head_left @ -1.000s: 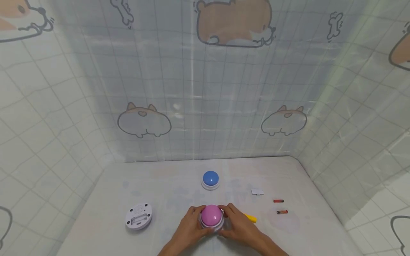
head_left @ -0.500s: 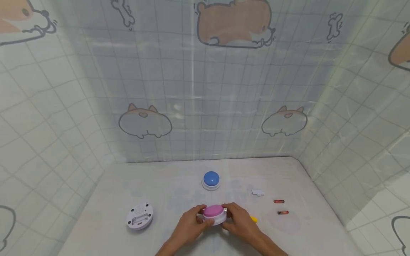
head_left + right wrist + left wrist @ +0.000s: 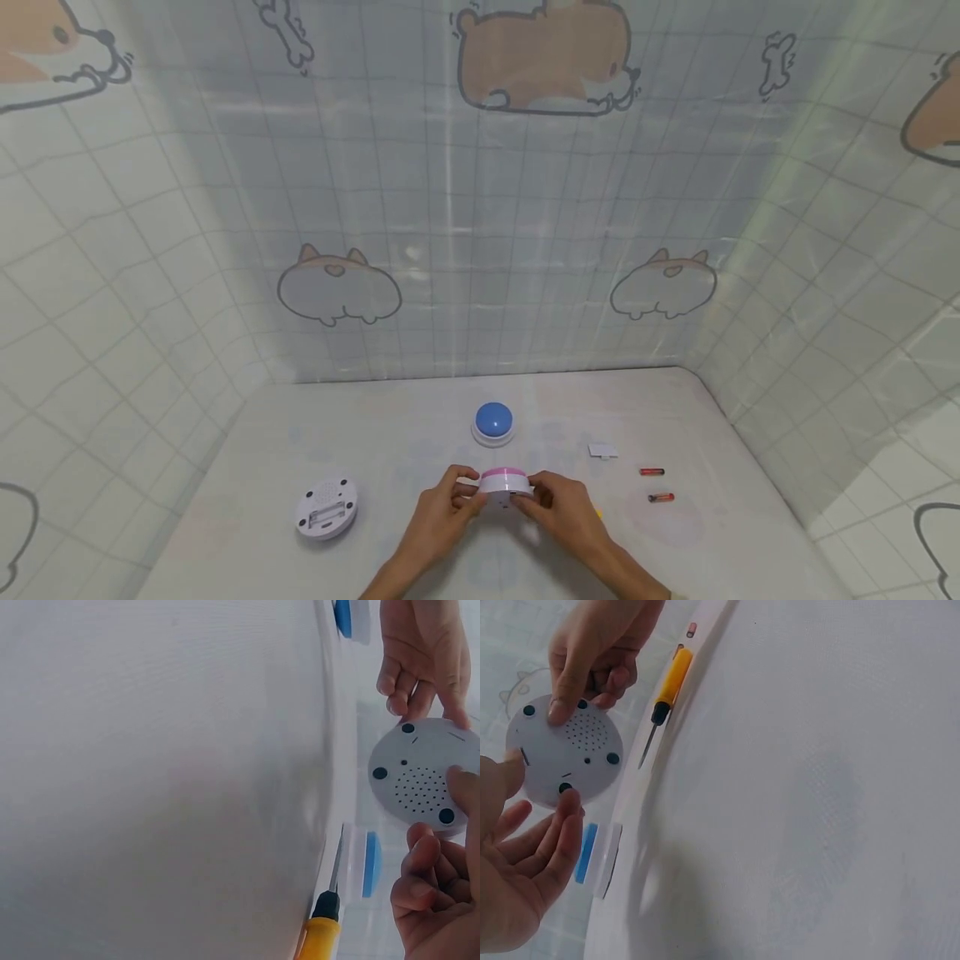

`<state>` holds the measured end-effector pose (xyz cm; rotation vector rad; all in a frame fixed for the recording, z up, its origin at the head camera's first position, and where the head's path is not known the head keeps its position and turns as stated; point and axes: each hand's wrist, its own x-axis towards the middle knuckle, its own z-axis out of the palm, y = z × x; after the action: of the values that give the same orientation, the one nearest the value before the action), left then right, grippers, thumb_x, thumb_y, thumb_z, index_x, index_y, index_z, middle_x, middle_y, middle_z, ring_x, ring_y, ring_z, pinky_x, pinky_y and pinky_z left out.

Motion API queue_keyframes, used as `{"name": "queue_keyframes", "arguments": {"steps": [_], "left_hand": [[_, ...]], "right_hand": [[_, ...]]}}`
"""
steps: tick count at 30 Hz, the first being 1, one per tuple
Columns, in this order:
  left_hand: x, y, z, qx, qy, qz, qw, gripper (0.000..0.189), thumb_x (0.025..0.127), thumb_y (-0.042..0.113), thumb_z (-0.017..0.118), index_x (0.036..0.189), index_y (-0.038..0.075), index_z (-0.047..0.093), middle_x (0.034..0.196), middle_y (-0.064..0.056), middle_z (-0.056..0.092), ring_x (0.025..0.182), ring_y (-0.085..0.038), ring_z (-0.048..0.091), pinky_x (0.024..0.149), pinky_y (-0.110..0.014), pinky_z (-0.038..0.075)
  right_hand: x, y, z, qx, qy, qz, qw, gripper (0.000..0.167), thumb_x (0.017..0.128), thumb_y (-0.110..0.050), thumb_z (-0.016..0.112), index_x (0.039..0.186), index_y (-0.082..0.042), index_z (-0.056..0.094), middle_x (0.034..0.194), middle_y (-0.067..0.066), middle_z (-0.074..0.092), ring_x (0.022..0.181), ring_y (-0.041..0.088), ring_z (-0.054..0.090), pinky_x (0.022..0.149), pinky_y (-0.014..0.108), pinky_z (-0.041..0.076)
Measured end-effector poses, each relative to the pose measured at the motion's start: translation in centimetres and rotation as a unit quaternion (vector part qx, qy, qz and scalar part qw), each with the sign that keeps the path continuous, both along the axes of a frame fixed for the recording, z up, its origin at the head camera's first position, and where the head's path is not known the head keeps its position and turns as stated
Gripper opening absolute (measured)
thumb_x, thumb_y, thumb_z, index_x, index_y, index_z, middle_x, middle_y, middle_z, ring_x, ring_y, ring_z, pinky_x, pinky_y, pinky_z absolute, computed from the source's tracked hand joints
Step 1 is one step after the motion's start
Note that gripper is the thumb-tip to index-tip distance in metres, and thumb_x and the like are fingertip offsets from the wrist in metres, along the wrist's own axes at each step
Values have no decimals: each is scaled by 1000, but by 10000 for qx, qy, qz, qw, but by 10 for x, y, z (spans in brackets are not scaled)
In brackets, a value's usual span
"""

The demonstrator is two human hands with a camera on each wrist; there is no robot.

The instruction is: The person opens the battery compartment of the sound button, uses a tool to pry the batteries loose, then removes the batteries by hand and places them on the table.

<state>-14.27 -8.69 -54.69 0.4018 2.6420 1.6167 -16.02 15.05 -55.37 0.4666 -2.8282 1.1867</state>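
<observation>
A round push button [image 3: 504,481] with a pink dome and white base is held off the table between both hands. Its flat white underside, with speaker holes and dark round feet, faces the person in the left wrist view [image 3: 570,750]. The left hand [image 3: 441,518] pinches its left edge, thumb on the underside. Opposite, the right hand [image 3: 564,510] grips the right edge, its thumb pressing on the underside near the speaker holes. In the head view the right hand mostly hides a yellow-handled screwdriver [image 3: 671,686], which lies on the table with its metal shaft bare.
Behind the hands stands a blue-domed push button [image 3: 493,420]. To the left, another button [image 3: 327,507] lies upside down, its battery compartment uncovered. A small white cover [image 3: 603,451] and two red-and-black batteries [image 3: 652,472] lie on the right. A patterned curtain [image 3: 450,208] encloses the table.
The hands have lifted the pink button and tipped it, so its dome has turned away and its underside now faces the person. Other objects stay in place.
</observation>
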Motion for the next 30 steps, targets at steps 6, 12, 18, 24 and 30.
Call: {"name": "queue_keyframes", "arguments": {"steps": [6, 12, 18, 24, 30], "left_hand": [[-1, -1, 0, -204, 179, 148, 9995, 24, 101, 38, 61, 117, 21, 59, 88, 2, 76, 71, -13, 69, 62, -22, 48], [-2, -1, -1, -430, 225, 252, 9985, 20, 101, 35, 61, 115, 21, 61, 76, 3, 73, 61, -5, 63, 57, -20, 44], [-2, 0, -1, -480, 186, 347, 9981, 20, 101, 32, 62, 116, 19, 62, 74, 5, 72, 60, -6, 63, 56, -20, 43], [-3, 1, -1, -549, 152, 398, 9976, 21, 101, 32, 61, 116, 17, 61, 73, 5, 71, 60, -4, 61, 57, -20, 43], [-3, 2, -1, -399, 152, 437, 9981, 20, 102, 27, 60, 118, 15, 58, 76, 2, 73, 62, -9, 65, 60, -21, 45]], "right_hand": [[-3, 0, -1, -171, 163, -134, 9996, 43, 89, -59, 66, 98, -17, 73, 72, -17, 62, 63, 0, 53, 58, 20, 47], [-4, -2, -2, -360, 354, -231, 9985, 40, 90, -57, 66, 93, -18, 73, 65, -17, 60, 52, 0, 51, 48, 22, 44], [-5, -2, -2, -379, 210, -234, 9988, 36, 92, -52, 66, 95, -17, 72, 63, -16, 59, 49, 1, 51, 46, 22, 42], [-6, -2, -1, -269, 207, -231, 9992, 40, 92, -52, 67, 101, -13, 72, 65, -16, 57, 54, 1, 50, 50, 21, 43], [-7, -2, 0, -162, 230, -93, 9996, 50, 91, -47, 71, 122, -9, 68, 74, -14, 56, 64, 1, 50, 58, 20, 45]]}}
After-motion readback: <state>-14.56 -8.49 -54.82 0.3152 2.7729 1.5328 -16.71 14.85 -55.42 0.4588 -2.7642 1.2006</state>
